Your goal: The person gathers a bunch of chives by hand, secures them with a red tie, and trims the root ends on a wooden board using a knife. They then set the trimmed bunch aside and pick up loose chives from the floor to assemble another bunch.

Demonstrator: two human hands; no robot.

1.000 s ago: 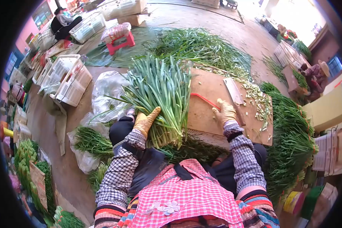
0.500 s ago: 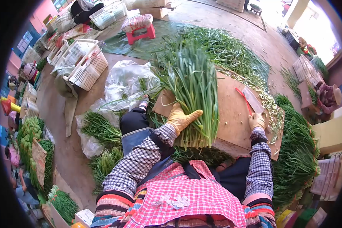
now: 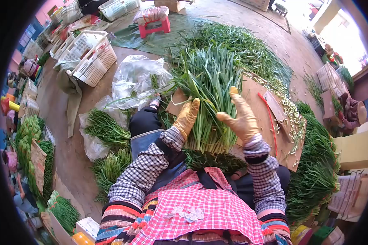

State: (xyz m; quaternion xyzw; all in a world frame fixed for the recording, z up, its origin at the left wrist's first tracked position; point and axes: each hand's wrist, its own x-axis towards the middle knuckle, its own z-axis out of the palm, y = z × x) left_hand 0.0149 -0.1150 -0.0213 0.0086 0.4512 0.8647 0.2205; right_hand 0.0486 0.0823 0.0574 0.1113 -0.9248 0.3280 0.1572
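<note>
A thick bundle of long green garlic chives [image 3: 212, 81] lies on a brown board [image 3: 251, 98], its pale cut ends toward me. My left hand [image 3: 187, 116], in a yellow glove, grips the bundle's left side, with part of the hand hidden by the leaves. On the other side is my right hand [image 3: 242, 117], also gloved, with thumb and fingers spread apart and the thumb close to the stems. A broad knife blade [image 3: 276, 109] lies on the board's right part, beside a long thin red strip [image 3: 269, 124].
Chopped pale stem bits [image 3: 292, 114] line the board's right edge. Loose greens [image 3: 249, 53] cover a tarp beyond, near a red stool [image 3: 154, 26]. Stacked greens [image 3: 315, 163] stand at right. White crates [image 3: 96, 61] and clear plastic [image 3: 139, 77] are at left; other people sit around the edges.
My right hand has left the knife on the board and moved left to the bundle, opening. My left hand has shifted to the bundle's left side.
</note>
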